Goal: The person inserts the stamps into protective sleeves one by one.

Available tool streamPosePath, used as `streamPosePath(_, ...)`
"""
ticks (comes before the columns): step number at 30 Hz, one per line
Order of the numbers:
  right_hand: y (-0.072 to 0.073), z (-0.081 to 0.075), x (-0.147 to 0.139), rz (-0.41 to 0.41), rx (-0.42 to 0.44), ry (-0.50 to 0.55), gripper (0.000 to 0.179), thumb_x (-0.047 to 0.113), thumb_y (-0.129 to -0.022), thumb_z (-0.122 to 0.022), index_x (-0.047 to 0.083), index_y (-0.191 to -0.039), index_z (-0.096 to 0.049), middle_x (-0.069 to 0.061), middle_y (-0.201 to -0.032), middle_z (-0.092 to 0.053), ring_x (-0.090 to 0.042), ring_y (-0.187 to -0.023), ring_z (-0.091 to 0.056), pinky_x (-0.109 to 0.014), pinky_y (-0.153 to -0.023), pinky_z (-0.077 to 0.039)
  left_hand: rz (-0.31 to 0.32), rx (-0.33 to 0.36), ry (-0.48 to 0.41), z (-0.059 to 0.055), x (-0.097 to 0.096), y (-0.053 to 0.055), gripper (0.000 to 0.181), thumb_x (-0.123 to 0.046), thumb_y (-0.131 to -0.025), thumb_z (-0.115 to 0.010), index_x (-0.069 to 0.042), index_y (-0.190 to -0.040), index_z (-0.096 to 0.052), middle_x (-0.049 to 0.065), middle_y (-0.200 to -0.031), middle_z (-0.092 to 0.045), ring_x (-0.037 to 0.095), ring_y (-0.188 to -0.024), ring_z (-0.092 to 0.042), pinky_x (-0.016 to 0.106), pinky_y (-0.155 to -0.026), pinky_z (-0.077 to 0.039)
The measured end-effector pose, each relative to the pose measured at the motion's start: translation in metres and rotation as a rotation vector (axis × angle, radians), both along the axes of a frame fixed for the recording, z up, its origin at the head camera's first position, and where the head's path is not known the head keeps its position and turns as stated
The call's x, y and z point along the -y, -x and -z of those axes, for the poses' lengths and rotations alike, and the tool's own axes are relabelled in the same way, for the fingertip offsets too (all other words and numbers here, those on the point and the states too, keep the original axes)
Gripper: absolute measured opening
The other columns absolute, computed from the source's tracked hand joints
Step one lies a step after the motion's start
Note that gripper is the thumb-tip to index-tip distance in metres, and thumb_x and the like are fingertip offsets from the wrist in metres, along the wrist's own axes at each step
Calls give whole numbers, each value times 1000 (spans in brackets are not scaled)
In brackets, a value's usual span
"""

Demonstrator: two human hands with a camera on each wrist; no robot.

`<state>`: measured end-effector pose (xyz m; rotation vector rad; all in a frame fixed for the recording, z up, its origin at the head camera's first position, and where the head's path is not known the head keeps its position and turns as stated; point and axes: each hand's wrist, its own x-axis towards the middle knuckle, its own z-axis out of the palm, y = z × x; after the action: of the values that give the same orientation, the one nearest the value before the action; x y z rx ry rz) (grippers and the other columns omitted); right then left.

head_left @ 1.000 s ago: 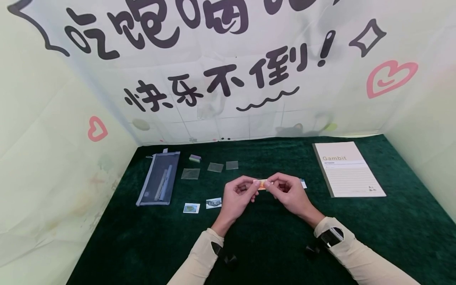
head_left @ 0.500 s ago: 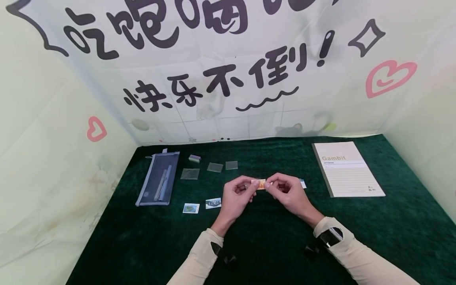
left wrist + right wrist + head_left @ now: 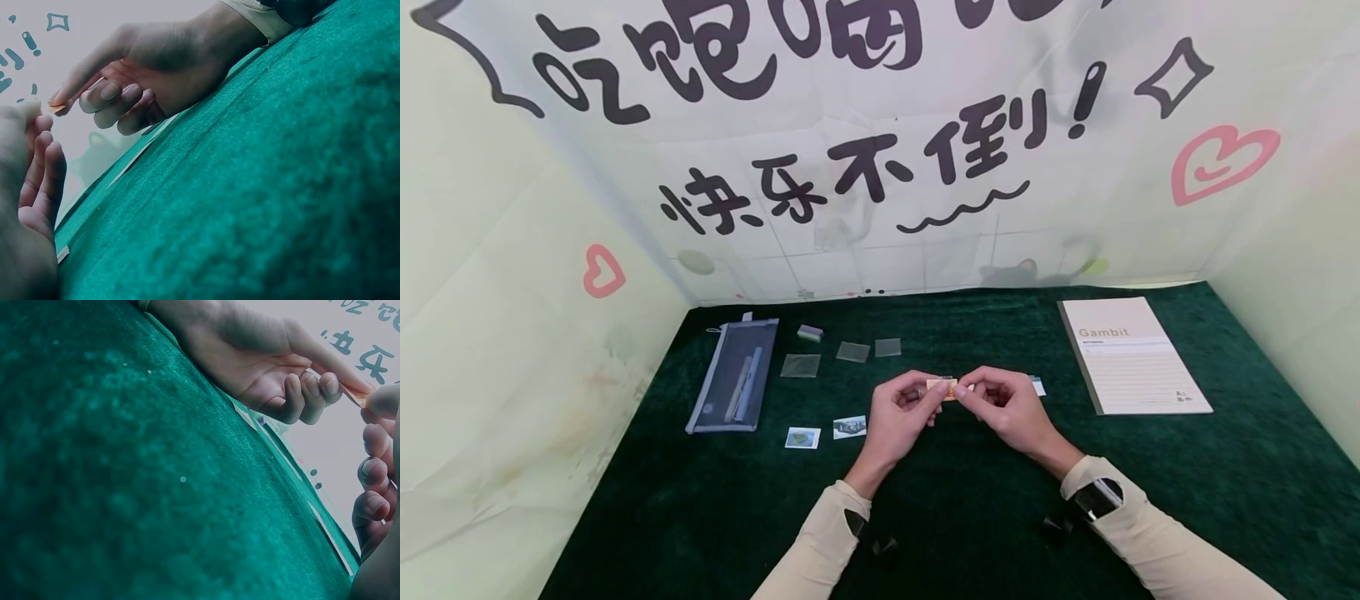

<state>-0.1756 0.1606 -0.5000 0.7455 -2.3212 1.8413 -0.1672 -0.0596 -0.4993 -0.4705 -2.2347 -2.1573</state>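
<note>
Between my two hands, raised over the green cloth, is a small orange-and-white stamp [image 3: 942, 388]. My left hand [image 3: 898, 410] pinches its left part between thumb and fingers. At its right edge, the thumb and forefinger of my right hand [image 3: 1009, 410] pinch it too. Both wrist views show the fingertips meeting at the stamp [image 3: 357, 398], the other fingers curled in below. Left of my left hand lie a stamp with a green picture [image 3: 802, 438] and a darker stamp [image 3: 850, 427]. A white-and-blue piece [image 3: 1038, 386] shows partly behind my right hand.
Three clear sleeves [image 3: 801, 366] lie towards the back, near a purple-and-green eraser-like block [image 3: 810, 333]. A zip pencil pouch [image 3: 734, 377] with pens is at the left. At the right lies a notebook [image 3: 1131, 358]. A printed cloth wall [image 3: 880, 250] closes off the back.
The stamp has shifted slightly left, and my right thumb and forefinger have moved a little left with it. My left hand stays nearly in place. The things on the cloth are unmoved.
</note>
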Motion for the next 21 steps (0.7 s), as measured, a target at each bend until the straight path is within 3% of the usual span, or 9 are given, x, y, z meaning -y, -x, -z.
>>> streamPosePath(5,0,-1,0,-7,2,-2,12,13,-106,-70,23,-106,-76,3,-67,-63,-15,-55,-58,-29,-50,-49,6,-5,-2,-1,0,0,20,-35,-105,-73,-19,-115,-78,5,-93,-74,21,-75,-69,25,-66,-62)
streamPosePath(13,-1,-2,0,-8,-9,1,11,12,-105,-70,22,-107,-77,3,-68,-64,-15,-55,-58,-29,-50,-49,14,-12,-10,0,0,0,21,-34,-105,-73,-17,-116,-78,5,-94,-74,25,-76,-69,24,-66,-62)
streamPosePath(21,0,-1,0,-16,-2,2,11,12,-106,-70,21,-105,-76,-2,-68,-65,-16,-55,-58,-29,-50,-49,21,-11,-12,1,1,0,19,-35,-106,-72,-18,-113,-78,4,-93,-74,17,-75,-69,24,-66,-62)
